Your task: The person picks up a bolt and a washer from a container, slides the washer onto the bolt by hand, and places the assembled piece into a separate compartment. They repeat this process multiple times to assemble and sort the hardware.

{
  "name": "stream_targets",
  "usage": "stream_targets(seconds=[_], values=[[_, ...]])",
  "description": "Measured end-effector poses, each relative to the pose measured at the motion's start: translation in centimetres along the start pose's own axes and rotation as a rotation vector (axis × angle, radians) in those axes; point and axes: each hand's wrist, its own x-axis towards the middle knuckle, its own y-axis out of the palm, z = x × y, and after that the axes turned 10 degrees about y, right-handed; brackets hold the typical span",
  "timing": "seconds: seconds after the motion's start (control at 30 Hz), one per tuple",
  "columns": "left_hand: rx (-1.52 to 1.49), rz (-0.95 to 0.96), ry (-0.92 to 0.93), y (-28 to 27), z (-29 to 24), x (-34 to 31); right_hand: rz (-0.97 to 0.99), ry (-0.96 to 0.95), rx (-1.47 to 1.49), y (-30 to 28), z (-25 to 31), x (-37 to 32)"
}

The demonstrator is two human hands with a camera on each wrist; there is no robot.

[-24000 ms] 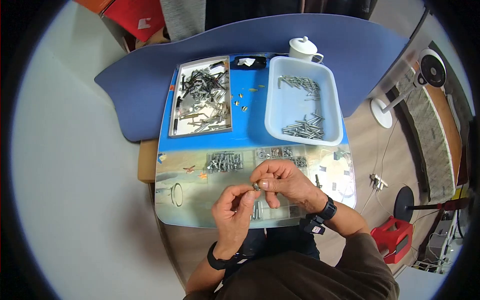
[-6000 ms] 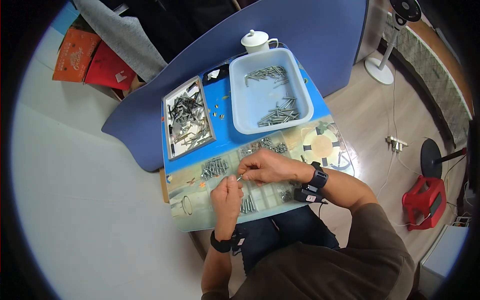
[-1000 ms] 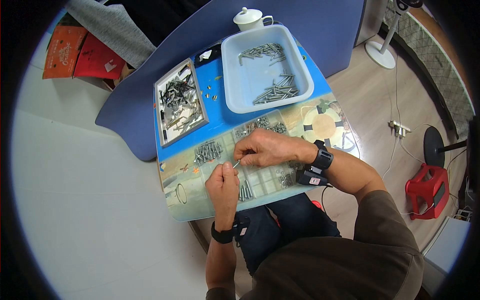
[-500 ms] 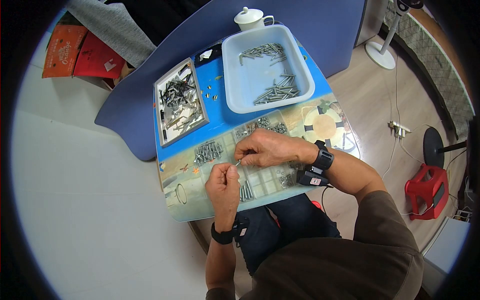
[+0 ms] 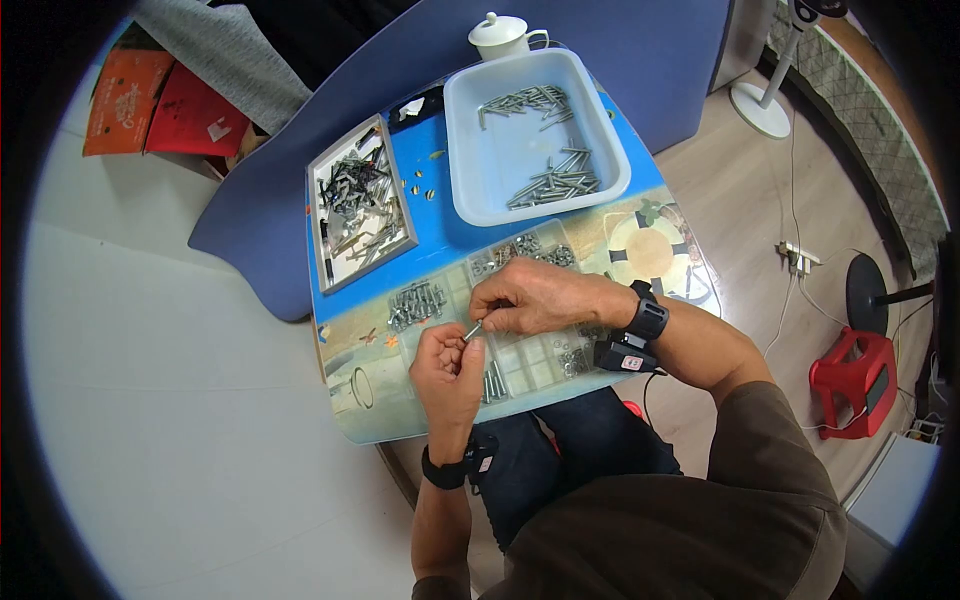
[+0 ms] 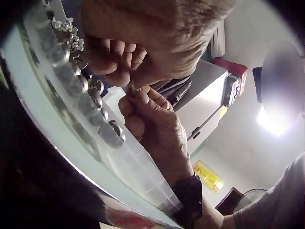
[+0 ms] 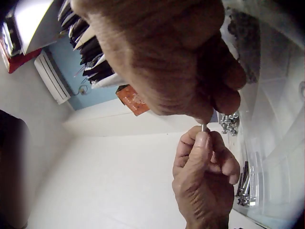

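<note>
A small silvery screw [image 5: 473, 331] is between the two hands, over the clear divided box [image 5: 530, 372]. My left hand [image 5: 447, 382] pinches its lower end between thumb and fingers. My right hand [image 5: 540, 297] holds the upper end with curled fingertips. In the right wrist view, a short bit of the metal shaft [image 7: 203, 128] shows between the right fingertips and the left thumb. The left wrist view shows both hands' fingertips meeting; the screw is mostly hidden there. Screws [image 5: 417, 304] fill a compartment left of the hands, and longer ones [image 5: 492, 384] lie in a nearer compartment.
Behind the box stands a white tub [image 5: 460, 180] with two piles of metal pins. A shallow tray [image 5: 408, 225] of mixed hardware lies at the left. A lidded white cup [image 5: 498, 38] stands behind the tub, beside the blue partition [image 5: 660, 90].
Since half a second ago, the left fingers have loosened and spread slightly, and more of the screw shows. Earlier, the hands were farther right in view, around a small metal piece; the camera view has turned.
</note>
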Motion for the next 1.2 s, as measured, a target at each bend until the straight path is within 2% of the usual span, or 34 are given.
stream_targets(seconds=[0.07, 0.17, 0.3, 0.37, 0.47, 0.5, 0.57, 0.67, 0.8, 1.0, 1.07, 1.2], values=[[0.085, 0.072, -0.022, -0.7, 0.4, -0.1, 0.008, 0.024, 0.01, -0.1, 0.2, 0.0], [0.115, 0.08, -0.1, -0.9, 0.3, -0.1, 0.007, 0.024, 0.032, -0.1, 0.2, -0.1], [0.178, 0.153, -0.115, -1.5, 0.6, 0.2, 0.004, 0.0, 0.0, -0.1, 0.1, 0.0], [0.188, 0.172, -0.251, -1.4, -0.1, 0.5, 0.006, 0.005, -0.002, -0.1, 0.1, -0.1], [0.134, 0.165, -0.318, -1.6, 0.3, 0.5, 0.011, 0.015, -0.008, -0.2, 0.3, -0.1], [0.134, 0.165, -0.318, -1.3, 0.2, 0.4, 0.01, 0.015, -0.008, -0.2, 0.2, -0.1], [0.08, 0.093, -0.047, -0.5, 0.3, 0.2, -0.004, -0.01, -0.004, -0.1, 0.1, -0.1], [0.13, 0.162, 0.018, -1.1, 0.6, 0.0, 0.0, -0.004, -0.001, -0.1, 0.1, -0.1], [0.158, 0.125, -0.003, -1.1, 1.1, 0.0, 0.009, 0.026, 0.009, -0.1, 0.3, 0.0], [0.218, 0.204, -0.094, -1.7, 1.1, 0.3, -0.001, 0.026, 0.012, -0.1, 0.2, 0.0], [0.204, 0.211, -0.231, -1.6, 0.6, 0.6, 0.008, 0.03, 0.007, -0.1, 0.2, 0.0], [0.162, 0.199, -0.25, -1.3, -0.1, 0.7, 0.008, 0.032, 0.006, -0.1, 0.0, 0.0]])
